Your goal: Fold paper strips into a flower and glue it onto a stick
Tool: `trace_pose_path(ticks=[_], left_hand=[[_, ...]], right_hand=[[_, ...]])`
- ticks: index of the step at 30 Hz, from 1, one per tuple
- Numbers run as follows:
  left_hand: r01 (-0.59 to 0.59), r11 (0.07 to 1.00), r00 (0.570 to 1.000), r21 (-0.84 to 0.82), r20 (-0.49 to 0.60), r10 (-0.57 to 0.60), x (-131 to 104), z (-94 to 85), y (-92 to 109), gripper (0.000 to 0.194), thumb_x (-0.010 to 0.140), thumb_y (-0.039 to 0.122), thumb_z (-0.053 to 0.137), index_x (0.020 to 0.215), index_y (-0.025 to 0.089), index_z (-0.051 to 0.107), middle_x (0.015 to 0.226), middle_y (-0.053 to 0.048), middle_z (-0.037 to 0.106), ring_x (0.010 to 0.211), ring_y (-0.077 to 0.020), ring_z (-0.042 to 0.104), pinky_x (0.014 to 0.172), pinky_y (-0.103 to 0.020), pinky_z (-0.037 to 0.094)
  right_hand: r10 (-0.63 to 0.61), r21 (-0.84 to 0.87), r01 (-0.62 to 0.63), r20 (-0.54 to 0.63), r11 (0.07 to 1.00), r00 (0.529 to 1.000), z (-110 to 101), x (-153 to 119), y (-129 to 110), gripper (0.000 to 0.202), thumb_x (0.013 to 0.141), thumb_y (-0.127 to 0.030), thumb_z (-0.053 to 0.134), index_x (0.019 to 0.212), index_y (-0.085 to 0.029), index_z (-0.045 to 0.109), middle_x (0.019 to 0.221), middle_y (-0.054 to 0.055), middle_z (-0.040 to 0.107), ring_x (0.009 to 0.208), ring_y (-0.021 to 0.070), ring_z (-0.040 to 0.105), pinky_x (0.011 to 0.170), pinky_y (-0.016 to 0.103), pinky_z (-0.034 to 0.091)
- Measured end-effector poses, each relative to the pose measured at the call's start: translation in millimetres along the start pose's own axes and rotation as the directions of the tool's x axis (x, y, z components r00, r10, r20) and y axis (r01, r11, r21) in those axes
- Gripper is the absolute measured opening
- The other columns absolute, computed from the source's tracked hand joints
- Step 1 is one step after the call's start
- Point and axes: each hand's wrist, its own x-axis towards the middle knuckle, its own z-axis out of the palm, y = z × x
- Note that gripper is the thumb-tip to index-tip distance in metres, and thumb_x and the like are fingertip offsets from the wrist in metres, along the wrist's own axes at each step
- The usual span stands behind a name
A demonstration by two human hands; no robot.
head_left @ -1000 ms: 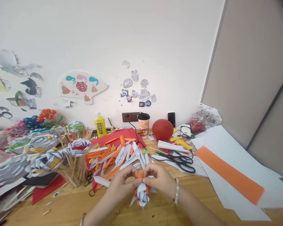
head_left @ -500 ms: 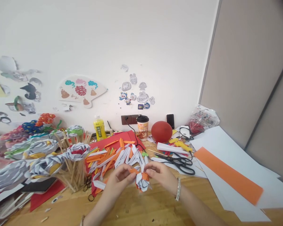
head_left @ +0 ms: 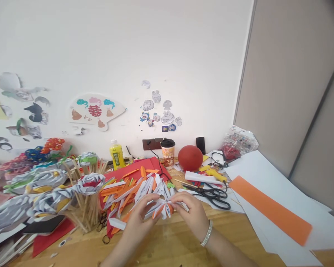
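Between my two hands, low in the middle of the view, is a paper flower [head_left: 164, 210] made of folded white and orange pieces. My left hand [head_left: 141, 214] grips its left side, fingers curled over the top and thumb below. On the other side my right hand [head_left: 190, 212] pinches the flower's right edge with thumb and fingertips. The flower's pleated folds face me, and its far side is hidden. Just behind it lies a pile of folded white and orange paper strips [head_left: 133, 191] on red paper [head_left: 150, 163].
Black scissors [head_left: 211, 194] and a yellow glue gun [head_left: 215, 173] lie to the right. Behind stand a lidded cup [head_left: 167, 154], a red balloon [head_left: 190, 158] and a yellow bottle [head_left: 117, 155]. Finished paper flowers [head_left: 52, 196] crowd the left; white sheets and an orange strip [head_left: 272, 211] lie far right.
The flower has been turned between my hands, so its pleated folds now show instead of its rounded centre. Both hands stay on it. The view has tilted slightly.
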Motion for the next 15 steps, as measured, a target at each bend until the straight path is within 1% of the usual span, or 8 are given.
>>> trace_pose_path(ticks=[2, 4, 7, 9, 12, 15], left_hand=[[-0.009, 1.0, 1.0, 0.002, 0.008, 0.009, 1, 0.1, -3, 0.029, 0.067, 0.025, 0.061, 0.096, 0.019, 0.057, 0.108, -0.007, 0.058, 0.106, -0.0208, 0.052, 0.095, -0.038, 0.041], [0.0, 1.0, 1.0, -0.023, 0.005, 0.0, 0, 0.7, -7, 0.032, 0.068, 0.025, 0.06, 0.099, 0.019, 0.055, 0.108, -0.007, 0.057, 0.105, -0.0207, 0.052, 0.094, -0.038, 0.043], [0.024, 0.998, 0.999, -0.063, -0.039, -0.026, 0, 0.8, -12, 0.031, 0.069, 0.024, 0.058, 0.099, 0.019, 0.054, 0.106, -0.008, 0.056, 0.099, -0.0207, 0.056, 0.085, -0.036, 0.049], [0.014, 0.999, 0.997, -0.043, -0.078, -0.018, 1, -0.8, -15, 0.025, 0.071, 0.026, 0.057, 0.095, 0.019, 0.055, 0.103, -0.007, 0.056, 0.093, -0.0201, 0.058, 0.08, -0.035, 0.051], [-0.073, 0.997, 0.987, 0.032, -0.139, 0.077, 1, -4.8, -15, 0.016, 0.072, 0.028, 0.057, 0.085, 0.019, 0.059, 0.091, -0.006, 0.058, 0.088, -0.0191, 0.058, 0.077, -0.033, 0.051], [-0.15, 0.985, 0.973, 0.09, -0.165, 0.163, 0, -7.8, -10, 0.011, 0.073, 0.026, 0.058, 0.081, 0.019, 0.06, 0.084, -0.005, 0.059, 0.084, -0.0176, 0.057, 0.074, -0.03, 0.051]], right_hand=[[-0.053, -0.031, 0.052, -0.009, 0.998, 0.999, 0, -1, 1, 0.011, 0.08, -0.022, 0.052, 0.08, -0.022, 0.063, 0.083, 0.004, 0.066, 0.081, 0.0174, 0.059, 0.076, 0.032, 0.045], [-0.074, -0.062, 0.072, -0.021, 0.995, 0.997, 0, -1, 3, 0.012, 0.081, -0.021, 0.052, 0.084, -0.023, 0.063, 0.086, 0.005, 0.066, 0.085, 0.0179, 0.058, 0.079, 0.033, 0.045], [-0.081, -0.095, 0.075, -0.057, 0.993, 0.995, 1, -2, 6, 0.014, 0.081, -0.02, 0.052, 0.087, -0.024, 0.063, 0.089, 0.004, 0.066, 0.088, 0.0183, 0.058, 0.081, 0.033, 0.045], [-0.075, -0.108, 0.066, -0.082, 0.992, 0.994, 1, -3, 8, 0.014, 0.08, -0.019, 0.052, 0.086, -0.023, 0.063, 0.088, 0.004, 0.066, 0.087, 0.0186, 0.059, 0.081, 0.033, 0.045], [-0.053, -0.11, 0.041, -0.112, 0.993, 0.992, 1, -3, 10, 0.013, 0.079, -0.017, 0.051, 0.084, -0.023, 0.062, 0.088, 0.005, 0.066, 0.087, 0.0191, 0.059, 0.08, 0.033, 0.045], [-0.025, -0.101, 0.013, -0.12, 0.995, 0.993, 2, -2, 12, 0.012, 0.077, -0.014, 0.051, 0.082, -0.022, 0.06, 0.088, 0.005, 0.065, 0.087, 0.019, 0.058, 0.08, 0.033, 0.045]])
